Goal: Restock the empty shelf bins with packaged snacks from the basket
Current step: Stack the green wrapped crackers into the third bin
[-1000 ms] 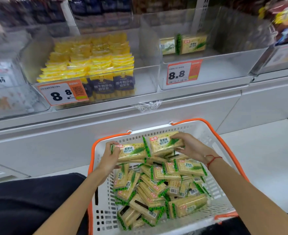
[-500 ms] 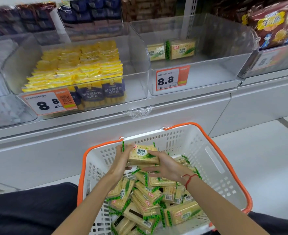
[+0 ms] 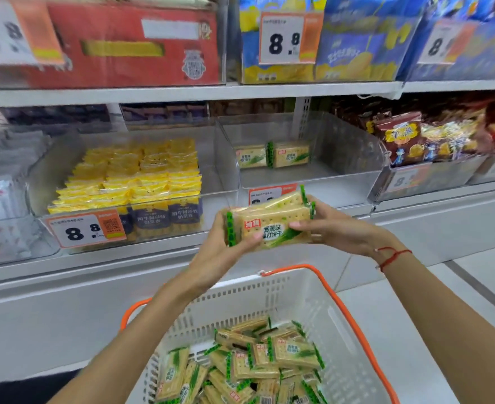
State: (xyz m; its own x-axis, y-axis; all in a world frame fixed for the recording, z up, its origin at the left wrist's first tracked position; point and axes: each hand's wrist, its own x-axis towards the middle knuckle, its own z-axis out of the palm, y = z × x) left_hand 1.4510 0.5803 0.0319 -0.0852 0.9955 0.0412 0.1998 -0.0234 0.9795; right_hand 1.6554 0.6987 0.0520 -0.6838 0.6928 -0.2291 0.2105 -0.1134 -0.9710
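While the stack of cracker packs sits pinched between both hands in front of the near-empty clear bin, it needs level carrying. The left hand cups its end from below, fingers curled; the right hand clamps the other end. It should go over the bin's front lip and beside the two packs at the back, labels outward. The basket below holds more.
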